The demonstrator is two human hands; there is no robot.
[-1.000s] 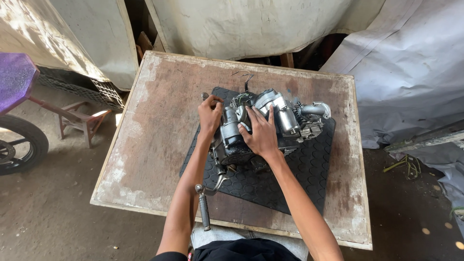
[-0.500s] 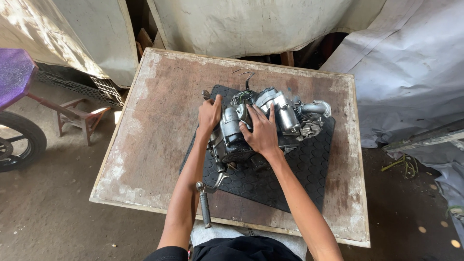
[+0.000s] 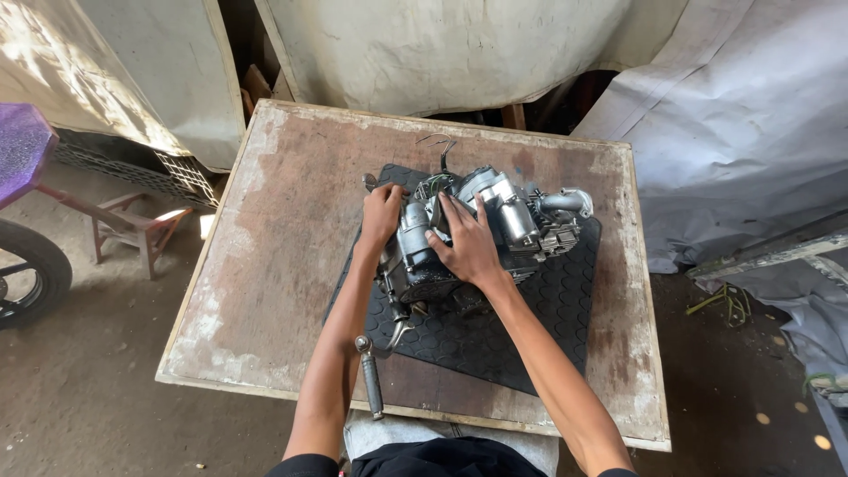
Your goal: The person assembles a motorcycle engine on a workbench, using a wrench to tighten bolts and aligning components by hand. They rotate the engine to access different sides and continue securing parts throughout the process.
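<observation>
A grey and black motorcycle engine (image 3: 503, 221) lies on a black studded rubber mat (image 3: 530, 327) on a worn wooden table (image 3: 265, 256). My left hand (image 3: 382, 212) grips the engine's left end. My right hand (image 3: 466, 243) lies flat on top of the engine's casing with the fingers spread. A metal lever with a rubber-covered end (image 3: 371, 380) sticks out from the engine's underside toward the table's front edge, under my left forearm. Thin wires (image 3: 440, 150) stick up behind the engine.
A motorcycle wheel (image 3: 26, 274) and a purple seat (image 3: 18, 150) stand at the left, with a small wooden stool (image 3: 132, 230) beside them. Pale tarpaulins (image 3: 459, 53) hang behind the table. Grey sheeting (image 3: 751, 132) and planks lie at the right.
Both hands stay on the engine. The engine and hands have shifted slightly on the mat; the view has moved a little.
</observation>
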